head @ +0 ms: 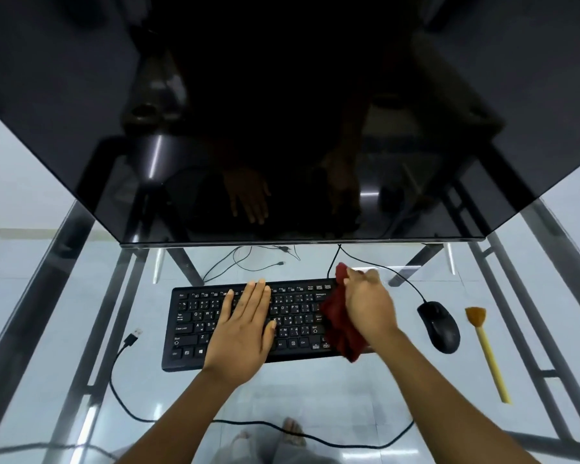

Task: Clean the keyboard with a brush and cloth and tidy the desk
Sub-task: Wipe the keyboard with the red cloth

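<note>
Behind the keyboard (195, 326) and leaning over it: a wide dark monitor (282, 112), mirroring both hands. Under the keyboard: a glass desk (315, 390). Black keyboard itself lying flat, mid-desk, long side toward the person. Flat on the keyboard's left-middle keys: the left hand (245, 329), palm down, fingers straight and close together, holding nothing. Over the keyboard's right end: the right hand (369, 306), fingers curled round a dark red cloth (340, 319), bunched, draped over the rightmost keys and past the front edge. Right of the keyboard, apart from it: a black wired mouse (439, 326). Further right of the keyboard, beyond the mouse: a yellow-handled brush (486, 349), bristles pointing away, untouched. Just left of the keyboard's front corner: a loose USB plug (133, 336) on a black cable.
</note>
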